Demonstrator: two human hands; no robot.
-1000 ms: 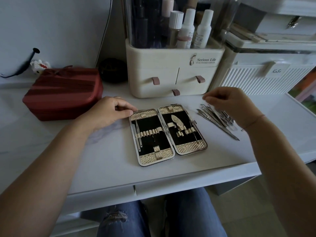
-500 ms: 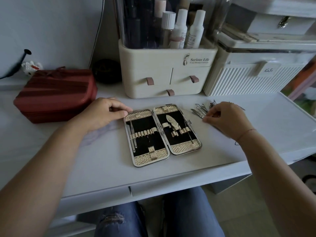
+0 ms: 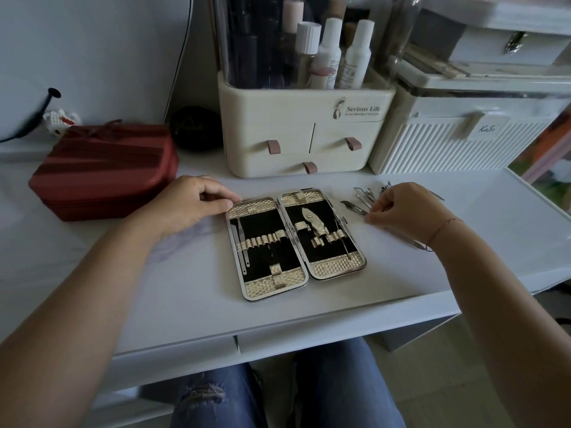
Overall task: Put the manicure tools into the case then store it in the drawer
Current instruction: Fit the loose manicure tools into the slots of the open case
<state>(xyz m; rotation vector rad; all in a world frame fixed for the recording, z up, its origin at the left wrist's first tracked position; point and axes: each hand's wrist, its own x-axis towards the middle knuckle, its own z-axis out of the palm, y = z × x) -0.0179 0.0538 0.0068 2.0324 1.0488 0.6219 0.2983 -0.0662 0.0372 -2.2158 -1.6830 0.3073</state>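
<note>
step: getting the next tool off the pile and into the case [image 3: 296, 242], I'd say
right hand [image 3: 404, 211]: fingers curled tight; tips look pinched on one thin piece among the loose tools [image 3: 363, 197], just right of the case
left hand [image 3: 191, 205]: fingers curled; thumb and forefinger nip the case's far left corner
tip: lift one tool clear so the others don't snag; slide it handle-first under an empty loop; keep that corner pinned
case: lying open flat on the tabletop [image 3: 340, 307]; left half has a couple of thin files; right half a nipper and a probe; most loops empty
drawer: can't tell which one is meant
</note>
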